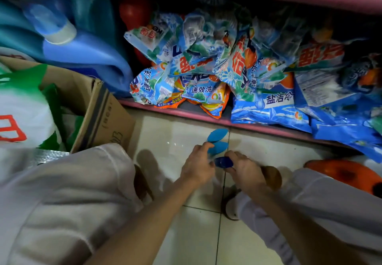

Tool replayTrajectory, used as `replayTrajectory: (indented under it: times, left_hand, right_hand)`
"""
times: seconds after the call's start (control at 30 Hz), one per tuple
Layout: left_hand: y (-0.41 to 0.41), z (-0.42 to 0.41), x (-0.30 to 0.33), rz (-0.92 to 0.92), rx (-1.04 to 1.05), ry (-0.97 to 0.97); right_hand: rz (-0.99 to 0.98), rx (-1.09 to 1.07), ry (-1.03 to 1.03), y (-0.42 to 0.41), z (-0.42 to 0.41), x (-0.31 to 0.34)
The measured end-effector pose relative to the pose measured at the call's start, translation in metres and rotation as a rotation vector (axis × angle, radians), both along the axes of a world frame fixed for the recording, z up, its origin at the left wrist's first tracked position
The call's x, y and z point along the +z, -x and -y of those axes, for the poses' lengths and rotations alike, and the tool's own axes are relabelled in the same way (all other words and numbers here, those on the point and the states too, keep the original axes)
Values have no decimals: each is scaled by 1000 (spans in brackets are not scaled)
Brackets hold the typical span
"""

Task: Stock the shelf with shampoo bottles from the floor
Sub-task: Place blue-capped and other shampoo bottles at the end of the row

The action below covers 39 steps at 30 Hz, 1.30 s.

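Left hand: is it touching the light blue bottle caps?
Touching. Head view shows the left hand with fingertips resting against the lower of the light blue bottle caps.

detergent bags (237, 74) crowd shelf (206, 117), floor (175, 136) open

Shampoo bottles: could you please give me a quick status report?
Left hand and right hand both grip blue-capped bottles on the floor. Shelf crammed with detergent bags. Nothing shelved yet.

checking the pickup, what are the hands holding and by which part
The right hand grips a dark blue bottle cap; the left hand touches light blue caps. The bottle bodies are hidden.
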<state>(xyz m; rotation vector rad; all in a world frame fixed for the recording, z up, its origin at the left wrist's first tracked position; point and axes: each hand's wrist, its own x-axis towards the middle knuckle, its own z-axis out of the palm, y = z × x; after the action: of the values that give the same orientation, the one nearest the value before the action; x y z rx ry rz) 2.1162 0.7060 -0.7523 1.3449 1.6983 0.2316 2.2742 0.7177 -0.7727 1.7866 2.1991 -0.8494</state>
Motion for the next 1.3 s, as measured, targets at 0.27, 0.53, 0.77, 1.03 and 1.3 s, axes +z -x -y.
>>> replayTrajectory:
  times: [0.27, 0.53, 0.77, 1.03, 1.3]
  left_hand:
    - [6, 26, -9, 80, 6, 42]
    - [32, 34, -15, 342, 462, 98]
    - [49, 38, -8, 594, 638, 272]
    - [56, 41, -10, 592, 633, 314]
    - [61, 47, 29, 621, 587, 224]
  right_hand:
    - [-392, -125, 105, 16, -10, 36]
    - [-605, -253, 153, 37, -20, 52]
    - [8, 5, -57, 28, -24, 25]
    - [66, 41, -45, 28, -16, 3]
    - [-145, -204, 26, 15, -15, 61]
